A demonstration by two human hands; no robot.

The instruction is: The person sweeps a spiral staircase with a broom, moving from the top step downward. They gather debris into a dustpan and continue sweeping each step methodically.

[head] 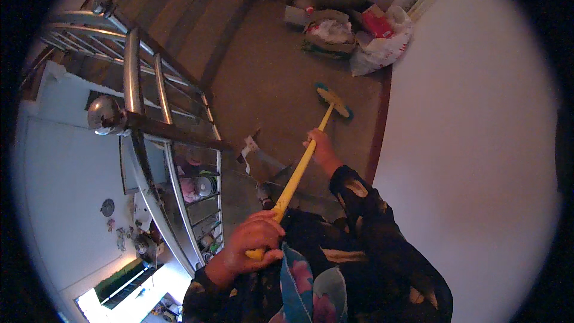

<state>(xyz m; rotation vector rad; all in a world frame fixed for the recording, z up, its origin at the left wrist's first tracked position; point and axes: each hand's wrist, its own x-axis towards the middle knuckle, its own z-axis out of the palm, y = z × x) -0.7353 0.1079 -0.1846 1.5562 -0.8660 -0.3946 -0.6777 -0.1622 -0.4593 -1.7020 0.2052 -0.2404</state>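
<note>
My left hand [258, 242] is closed around the top end of a yellow broom handle [296, 178], close to my body. Farther down the same handle, my right hand [322, 148] grips it with the arm reaching forward. The broom head [334, 102], yellow with teal bristles at its ends, rests on the brown landing floor [269, 76] ahead of me. Left of the handle, at the landing's edge, lie crumpled whitish scraps [250, 146] and a flat grey piece [271, 163] that I cannot identify.
Metal railings with a ball-topped post [106, 114] run along my left. Curved stairs [188, 13] rise at the upper left. Filled bags, including a white plastic bag [383, 51], and a red box [377, 21] stand ahead against the wall. A pale wall [462, 121] borders the right.
</note>
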